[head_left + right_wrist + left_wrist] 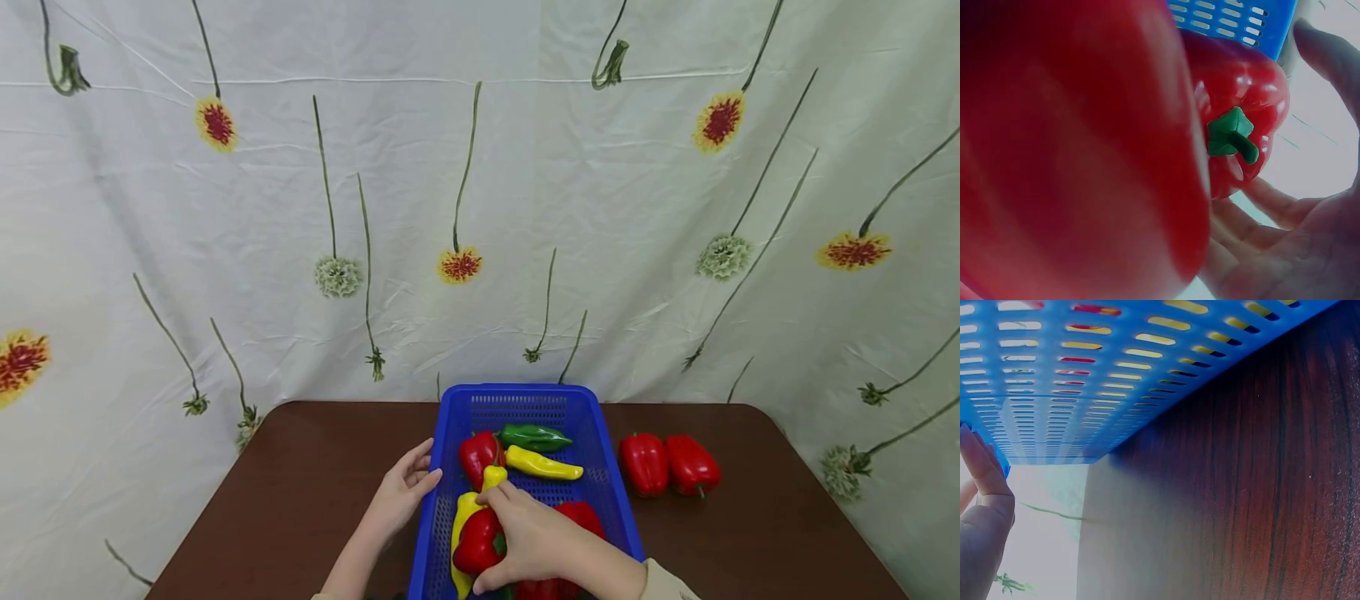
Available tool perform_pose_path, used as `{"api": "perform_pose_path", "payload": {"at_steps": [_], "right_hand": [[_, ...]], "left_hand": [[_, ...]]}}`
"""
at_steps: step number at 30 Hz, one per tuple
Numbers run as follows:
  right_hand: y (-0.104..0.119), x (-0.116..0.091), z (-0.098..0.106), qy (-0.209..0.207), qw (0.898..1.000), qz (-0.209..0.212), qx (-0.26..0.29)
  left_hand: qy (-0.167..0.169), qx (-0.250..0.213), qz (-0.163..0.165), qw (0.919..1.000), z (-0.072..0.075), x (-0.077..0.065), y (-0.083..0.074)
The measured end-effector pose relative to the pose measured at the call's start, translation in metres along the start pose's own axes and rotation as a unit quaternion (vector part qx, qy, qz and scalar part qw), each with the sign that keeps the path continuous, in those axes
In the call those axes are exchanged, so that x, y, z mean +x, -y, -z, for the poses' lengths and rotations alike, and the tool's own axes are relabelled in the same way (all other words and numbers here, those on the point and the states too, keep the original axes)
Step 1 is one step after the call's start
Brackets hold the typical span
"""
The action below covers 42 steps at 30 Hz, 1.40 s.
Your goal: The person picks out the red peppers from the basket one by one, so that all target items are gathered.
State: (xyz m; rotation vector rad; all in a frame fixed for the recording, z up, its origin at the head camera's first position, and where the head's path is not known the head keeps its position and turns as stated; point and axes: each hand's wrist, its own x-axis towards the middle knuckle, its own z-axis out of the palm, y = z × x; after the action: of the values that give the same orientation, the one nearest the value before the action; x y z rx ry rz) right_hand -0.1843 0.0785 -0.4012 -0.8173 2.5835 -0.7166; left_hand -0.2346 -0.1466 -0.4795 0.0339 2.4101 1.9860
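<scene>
My right hand [536, 533] is spread around a red bell pepper [478, 542] inside the blue basket [618, 521]. In the right wrist view, its fingers [1247, 222] lie against the pepper's lower side, while the thumb stands apart from it; the fingertips are hidden behind the pepper. The green stem [1232, 134] faces the palm. A large red pepper [1079, 150] fills the left of that view. At the basket's left rim, my left hand [401, 492] rests with fingers extended, also seen along the perforated wall [1054, 419] in the left wrist view.
Also in the basket are yellow peppers [543, 464], a green pepper [534, 437] and more red peppers [581, 517]. Two red bell peppers [667, 465] sit on the brown table [285, 500] to the basket's right. A flowered cloth [525, 192] hangs behind.
</scene>
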Motion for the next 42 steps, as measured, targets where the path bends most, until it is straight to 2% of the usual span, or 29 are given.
{"api": "perform_pose_path", "payload": {"at_steps": [10, 17, 24, 30, 35, 39, 42], "right_hand": [[-0.009, 0.007, -0.016, -0.001, 0.998, -0.022, -0.058], [-0.017, 0.006, -0.013, -0.012, 1.000, -0.024, 0.010], [-0.026, 0.000, 0.003, -0.041, 0.994, -0.019, 0.099], [-0.031, -0.009, 0.018, -0.070, 0.984, -0.009, 0.164], [-0.035, -0.020, 0.031, -0.126, 0.975, 0.000, 0.183], [-0.041, -0.029, 0.042, -0.168, 0.962, -0.016, 0.217], [-0.048, -0.037, 0.051, -0.199, 0.948, -0.042, 0.246]], "left_hand": [[0.003, -0.017, 0.004, 0.9998, 0.000, -0.002, -0.003], [0.006, -0.028, 0.004, 0.9996, -0.001, -0.003, -0.003], [0.008, -0.031, 0.006, 0.9995, -0.001, -0.001, -0.002], [0.002, -0.029, 0.004, 0.9996, -0.001, 0.001, -0.001], [-0.001, -0.018, 0.001, 0.9998, -0.002, 0.000, 0.000], [-0.001, -0.020, 0.002, 0.9998, -0.002, 0.000, 0.000], [-0.001, -0.020, 0.002, 0.9998, -0.002, 0.000, 0.001]]}}
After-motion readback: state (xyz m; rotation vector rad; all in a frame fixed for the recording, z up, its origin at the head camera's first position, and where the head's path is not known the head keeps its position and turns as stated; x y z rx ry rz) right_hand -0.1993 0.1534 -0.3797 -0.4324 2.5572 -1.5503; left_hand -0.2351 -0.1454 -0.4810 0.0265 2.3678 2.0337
